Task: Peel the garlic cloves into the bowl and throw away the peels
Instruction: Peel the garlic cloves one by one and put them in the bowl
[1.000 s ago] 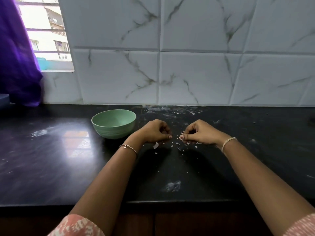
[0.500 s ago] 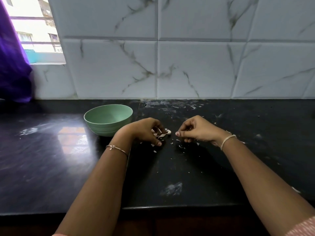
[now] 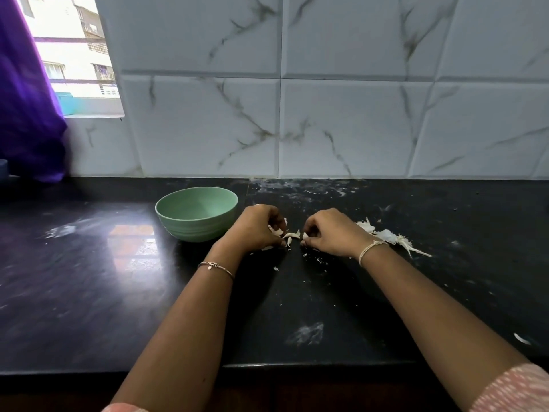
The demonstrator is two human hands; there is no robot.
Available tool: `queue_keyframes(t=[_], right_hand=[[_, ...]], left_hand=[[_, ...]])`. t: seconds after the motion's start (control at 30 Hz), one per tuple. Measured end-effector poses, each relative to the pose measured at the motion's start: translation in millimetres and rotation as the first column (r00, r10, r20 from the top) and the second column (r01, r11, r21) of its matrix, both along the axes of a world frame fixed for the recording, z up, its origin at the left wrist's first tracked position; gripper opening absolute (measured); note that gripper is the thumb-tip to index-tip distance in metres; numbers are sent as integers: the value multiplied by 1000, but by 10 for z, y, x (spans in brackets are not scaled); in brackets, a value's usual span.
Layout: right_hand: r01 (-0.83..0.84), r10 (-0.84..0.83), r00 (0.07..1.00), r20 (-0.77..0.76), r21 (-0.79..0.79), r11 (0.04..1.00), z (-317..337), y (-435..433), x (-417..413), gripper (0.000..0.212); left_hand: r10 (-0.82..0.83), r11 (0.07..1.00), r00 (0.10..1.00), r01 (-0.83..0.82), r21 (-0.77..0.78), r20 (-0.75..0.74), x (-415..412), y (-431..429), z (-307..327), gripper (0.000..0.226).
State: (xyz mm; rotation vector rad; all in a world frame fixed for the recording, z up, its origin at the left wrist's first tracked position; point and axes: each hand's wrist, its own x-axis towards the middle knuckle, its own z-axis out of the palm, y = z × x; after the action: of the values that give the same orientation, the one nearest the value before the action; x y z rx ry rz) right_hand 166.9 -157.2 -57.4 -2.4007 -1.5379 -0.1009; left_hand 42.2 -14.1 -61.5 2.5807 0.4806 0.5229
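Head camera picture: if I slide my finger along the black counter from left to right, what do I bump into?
Green bowl → left hand → curled garlic peel between the hands → right hand → pile of garlic peels.

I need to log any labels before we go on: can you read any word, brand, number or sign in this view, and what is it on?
None: no readable text anywhere in this view.
The green bowl is plain, with no mark visible.
The marble-pattern wall tiles and black countertop carry no lettering.
The building outside the window shows no legible sign.
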Motion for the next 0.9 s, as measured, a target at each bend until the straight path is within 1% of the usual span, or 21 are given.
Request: queue_keyframes(t=[0.07,0.1,0.13,0.2,0.23,0.33,0.4,0.47,0.57,0.63,0.7,0.77,0.83,0.9], right_hand=[[-1,2,998,-59,15,1000,6,-26,13,17],[-4,11,990,-142,54,999,13,-46,28,14],[-7,36,965,-258,114,993,29,-76,42,12],[-4,120,862,-492,230,973,81,-155,76,13],[-2,153,803,-577,255,967,109,-201,94,14],[-26,190,672,-716,233,972,149,-293,90,17],[-38,204,596,-777,226,973,123,-303,62,19],[-46,232,508,-830,242,969,83,-290,33,20],[-69,306,355,-883,301,951,35,-286,-6,24],[-22,344,295,-891,354,935,15,-286,-20,27],[58,372,281,-885,403,913,2,-274,-23,28],[110,385,302,-872,433,894,2,-260,-25,30],[125,395,321,-861,452,883,5,-254,-36,32],[156,402,322,-857,467,870,-2,-256,-38,32]], left_hand=[[-15,1000,1000,15,27,27,1,-48,9,38],[-23,999,999,21,42,30,1,-61,9,42],[-30,998,999,29,53,30,-3,-69,4,45],[-45,997,999,43,65,27,-7,-72,-7,46],[-51,997,998,49,64,29,-6,-81,-7,44],[-101,995,989,103,-12,107,-2,-135,16,35],[-154,981,970,172,-84,185,18,-190,25,29],[-201,967,950,232,-109,239,41,-241,20,29],[-229,964,943,254,-80,241,64,-274,8,34],[-217,973,944,229,-20,247,73,-274,1,33],[-208,978,943,206,37,260,80,-270,-6,31],[-202,979,942,186,84,268,92,-277,-17,27],[-184,980,940,154,126,288,113,-285,-25,23],[-173,984,934,151,95,311,130,-287,-32,19]])
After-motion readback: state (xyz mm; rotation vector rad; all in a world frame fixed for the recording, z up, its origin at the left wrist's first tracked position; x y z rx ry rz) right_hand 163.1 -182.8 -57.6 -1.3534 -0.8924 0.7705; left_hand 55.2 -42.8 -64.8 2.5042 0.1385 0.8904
